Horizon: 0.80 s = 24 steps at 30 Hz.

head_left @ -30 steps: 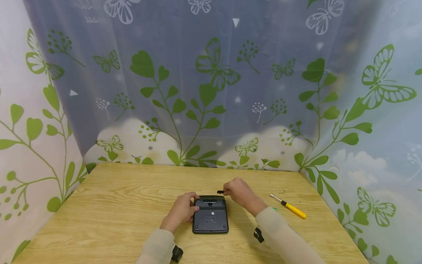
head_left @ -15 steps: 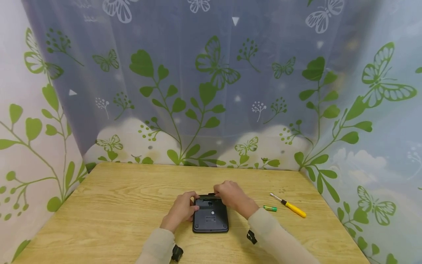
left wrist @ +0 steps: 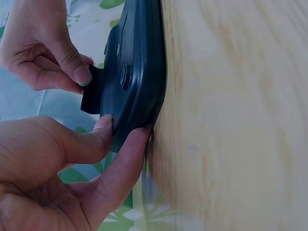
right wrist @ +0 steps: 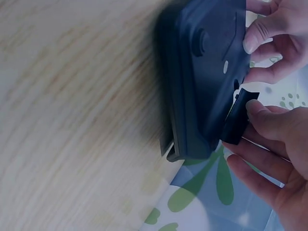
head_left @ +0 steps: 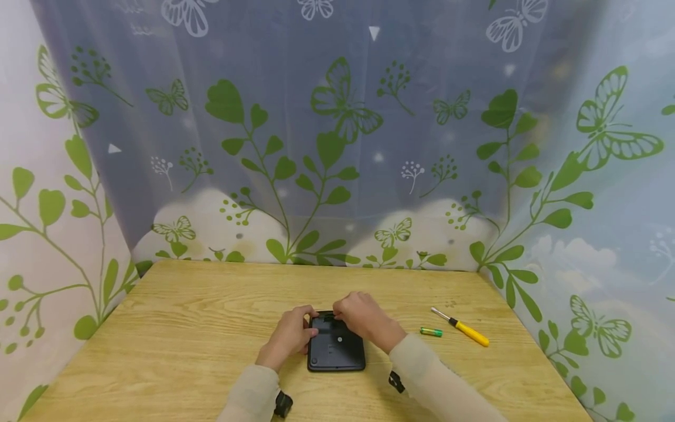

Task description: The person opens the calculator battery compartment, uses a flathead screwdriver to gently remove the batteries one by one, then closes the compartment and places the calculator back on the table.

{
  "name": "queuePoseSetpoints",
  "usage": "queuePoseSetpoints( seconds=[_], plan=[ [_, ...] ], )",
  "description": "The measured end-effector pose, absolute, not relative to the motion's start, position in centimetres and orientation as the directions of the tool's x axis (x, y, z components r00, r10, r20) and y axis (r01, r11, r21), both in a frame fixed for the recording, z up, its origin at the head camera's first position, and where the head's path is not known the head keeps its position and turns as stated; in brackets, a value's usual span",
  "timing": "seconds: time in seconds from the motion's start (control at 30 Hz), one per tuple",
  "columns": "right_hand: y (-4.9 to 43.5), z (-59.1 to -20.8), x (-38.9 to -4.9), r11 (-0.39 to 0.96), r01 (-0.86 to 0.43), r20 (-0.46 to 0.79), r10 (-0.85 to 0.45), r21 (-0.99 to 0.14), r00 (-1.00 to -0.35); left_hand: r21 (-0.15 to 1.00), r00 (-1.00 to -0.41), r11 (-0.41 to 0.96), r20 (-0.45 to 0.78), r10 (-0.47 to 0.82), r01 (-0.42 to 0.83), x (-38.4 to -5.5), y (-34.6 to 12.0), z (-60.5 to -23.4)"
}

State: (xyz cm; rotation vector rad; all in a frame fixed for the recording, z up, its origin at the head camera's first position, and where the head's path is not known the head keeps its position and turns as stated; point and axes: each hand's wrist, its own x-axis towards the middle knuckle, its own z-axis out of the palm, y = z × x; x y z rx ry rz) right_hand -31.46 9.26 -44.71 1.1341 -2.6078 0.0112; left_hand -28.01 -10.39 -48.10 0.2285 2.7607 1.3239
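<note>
A black calculator lies face down on the wooden table, its back and round feet showing. At its left edge my left hand grips it, thumb on the back and a finger at the lower edge. Between thumb and fingers, my right hand pinches a small black battery cover. The cover stands tilted right at the battery compartment, near the far end of the calculator's back; in the head view the right hand partly hides that end.
To the right lies a green battery. Beyond it is a screwdriver with a yellow handle, its tip pointing away to the left. A patterned curtain hangs behind the table.
My right hand has carried the battery cover left and toward me, from beside the calculator to over its compartment. The battery has come into view from behind the right arm. The left hand stays put.
</note>
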Motion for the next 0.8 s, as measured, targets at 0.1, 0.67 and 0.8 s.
queuePoseSetpoints(
  seconds=[0.1,0.67,0.8],
  plan=[
    [9.10,-44.79,-31.37,0.691,-0.715,0.259,-0.713,0.103,-0.652,0.783,-0.986,0.612,0.006,0.168,0.109,-27.97,-10.44,-48.07],
    [8.81,-45.21,-31.35,0.700,-0.704,0.265,-0.706,0.121,-0.656,0.789,-0.986,0.605,0.003,0.167,0.105,-27.87,-10.46,-48.06],
    [8.78,-45.28,-31.38,0.702,-0.703,0.260,-0.705,0.117,-0.660,0.788,-0.986,0.607,0.003,0.169,0.107,-27.90,-10.49,-48.04]
  ],
)
